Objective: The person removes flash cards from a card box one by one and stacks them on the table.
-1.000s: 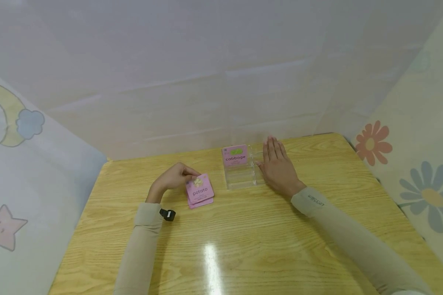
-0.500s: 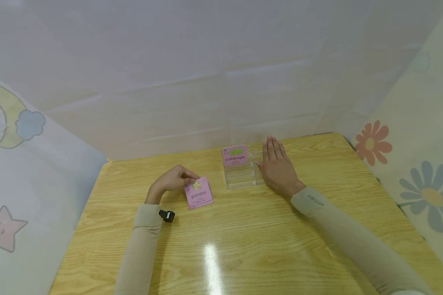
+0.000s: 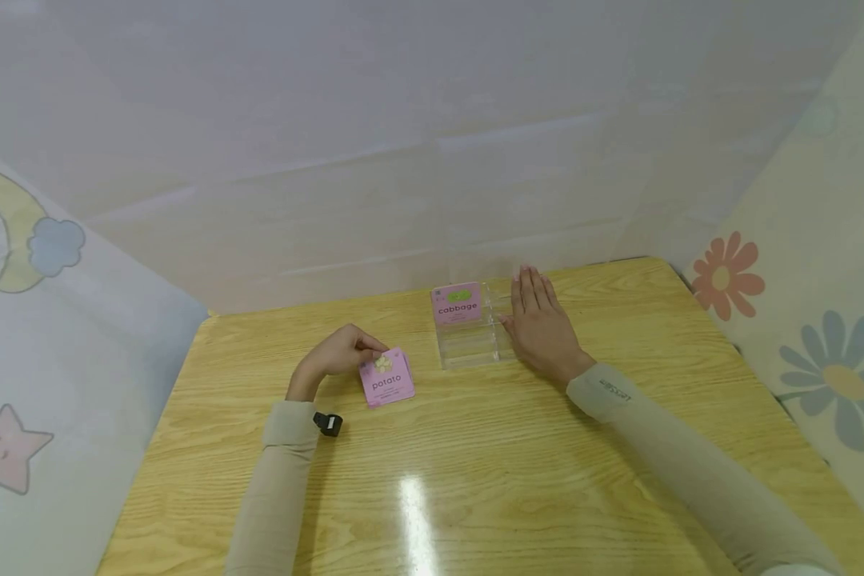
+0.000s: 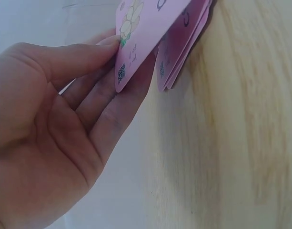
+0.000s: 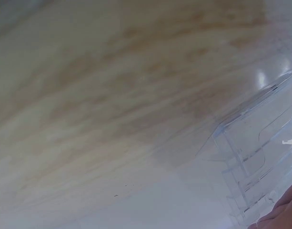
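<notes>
My left hand [image 3: 340, 352] pinches the upper left corner of a pink potato flash card [image 3: 387, 384] between thumb and fingers. In the left wrist view, that potato card [image 4: 141, 33] is tilted up, and several more pink flash cards [image 4: 176, 59] lie behind it near the wood. A clear plastic tiered card holder [image 3: 470, 352] stands to the right, bearing a pink cabbage card [image 3: 458, 310] in its back tier. Beside its right side my right hand [image 3: 545, 332] lies with straight fingers, thumb right at the holder's edge. The right wrist view catches the holder [image 5: 241, 157] and part of that hand.
The wooden table [image 3: 432, 456] meets a pale backdrop [image 3: 317, 200] just behind the holder. Side panels carry a moon and star on the left and flowers [image 3: 727, 276] on the right. A black band [image 3: 329, 423] sits at the left sleeve's cuff.
The potato card has shifted slightly left and toward me, and now covers more of the cards beneath. My left hand has moved slightly with it; the right hand stays in place.
</notes>
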Tool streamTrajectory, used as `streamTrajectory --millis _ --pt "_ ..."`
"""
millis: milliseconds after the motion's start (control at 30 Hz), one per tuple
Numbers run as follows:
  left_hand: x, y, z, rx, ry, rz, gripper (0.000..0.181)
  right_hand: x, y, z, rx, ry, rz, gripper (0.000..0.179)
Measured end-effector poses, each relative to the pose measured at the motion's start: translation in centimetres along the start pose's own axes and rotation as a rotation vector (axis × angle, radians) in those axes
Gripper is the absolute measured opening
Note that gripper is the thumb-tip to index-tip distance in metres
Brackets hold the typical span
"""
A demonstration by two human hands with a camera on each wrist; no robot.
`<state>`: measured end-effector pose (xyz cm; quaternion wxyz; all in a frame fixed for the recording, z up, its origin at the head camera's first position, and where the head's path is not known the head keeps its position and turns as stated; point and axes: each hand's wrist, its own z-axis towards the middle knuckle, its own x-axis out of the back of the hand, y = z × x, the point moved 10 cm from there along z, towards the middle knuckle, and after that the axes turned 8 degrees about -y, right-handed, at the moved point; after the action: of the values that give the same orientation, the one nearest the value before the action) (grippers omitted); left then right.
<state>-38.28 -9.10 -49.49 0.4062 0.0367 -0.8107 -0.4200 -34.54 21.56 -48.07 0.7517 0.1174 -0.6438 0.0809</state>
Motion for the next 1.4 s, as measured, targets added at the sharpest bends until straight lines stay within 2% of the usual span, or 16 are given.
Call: streamTrajectory --millis 267,600,1167,1400 --pt "0.0 -0.1 -0.1 0.040 0.041 0.048 0.028 0.1 0.0 0.0 0.004 0.008 -0.005 0.076" --pt "0.0 0.9 -0.1 0.017 0.082 0.117 0.025 0.3 0.0 0.0 0.012 0.034 -0.001 0.074" --pt "-0.1 1.9 -0.1 -0.018 0.114 0.116 0.026 0.1 0.0 0.0 0.010 0.002 -0.009 0.075" --pt "0.3 2.9 -0.3 -0.030 0.132 0.117 0.031 0.2 -0.1 -0.1 0.013 0.023 -0.006 0.074"
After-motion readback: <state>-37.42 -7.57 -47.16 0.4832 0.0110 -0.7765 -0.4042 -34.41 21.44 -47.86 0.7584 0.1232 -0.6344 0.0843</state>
